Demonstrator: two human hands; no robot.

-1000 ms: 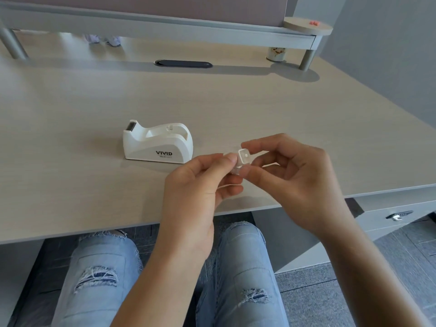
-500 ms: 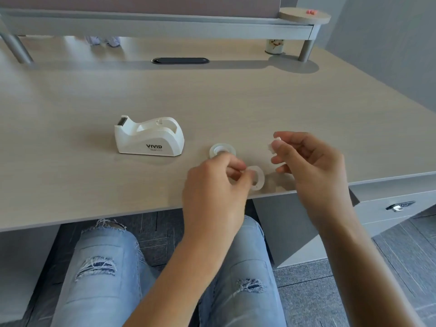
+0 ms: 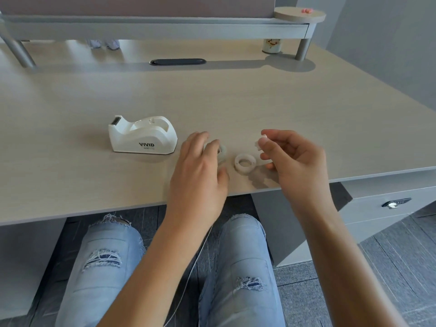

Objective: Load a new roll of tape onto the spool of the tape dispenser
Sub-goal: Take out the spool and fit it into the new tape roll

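Observation:
The white tape dispenser [image 3: 141, 138] stands on the desk, its cradle without a spool. My right hand [image 3: 295, 159] pinches the small white spool [image 3: 260, 142] between thumb and fingertips, just above the desk. A thin whitish ring [image 3: 245, 162] lies flat on the desk between my hands. My left hand [image 3: 200, 171] is blurred; its fingertips are over a clear tape roll [image 3: 223, 152] that lies right of the dispenser. The thumb stays apart from the roll, and the fingers hide much of it.
The desk's front edge [image 3: 165, 204] runs just under my wrists. A raised shelf [image 3: 165, 27] crosses the back, with a small cup [image 3: 271, 46] beside its right leg. A dark cable slot [image 3: 177, 61] sits mid-back. A drawer handle [image 3: 396, 203] is at the lower right.
My hands came apart. The left hand put the thin ring down on the desk and moved left onto the tape roll. The right hand kept the spool.

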